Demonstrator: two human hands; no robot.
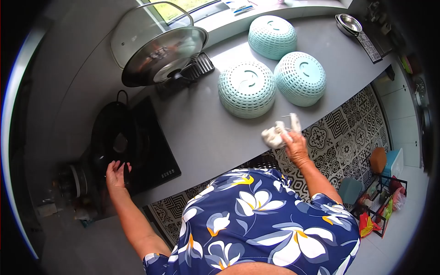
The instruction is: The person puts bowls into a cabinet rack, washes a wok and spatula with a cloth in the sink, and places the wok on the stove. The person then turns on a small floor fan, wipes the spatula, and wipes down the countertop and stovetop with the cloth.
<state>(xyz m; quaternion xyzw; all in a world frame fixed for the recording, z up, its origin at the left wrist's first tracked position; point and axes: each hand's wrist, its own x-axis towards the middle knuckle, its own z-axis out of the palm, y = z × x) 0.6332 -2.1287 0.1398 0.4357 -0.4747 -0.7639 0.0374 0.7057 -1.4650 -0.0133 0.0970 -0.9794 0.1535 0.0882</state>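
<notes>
My right hand (297, 149) is closed on a crumpled white cloth (276, 135) near the front edge of the grey counter (206, 133). Just beyond the cloth, three light green woven baskets stand upside down: one on the left (247, 89), one on the right (300, 79) and one at the back (272, 37). At the left, my left hand (118, 174) is raised with its fingers apart and nothing in them, beside the handle of a black pan (107, 133) on the black cooktop (158, 153).
A large metal wok (165, 55) and a glass lid (123, 36) lean on a black rack (199, 65) at the back left. Metal bowls (349, 24) sit at the far right end of the counter. A rack with colourful bags (380, 211) stands on the lower right.
</notes>
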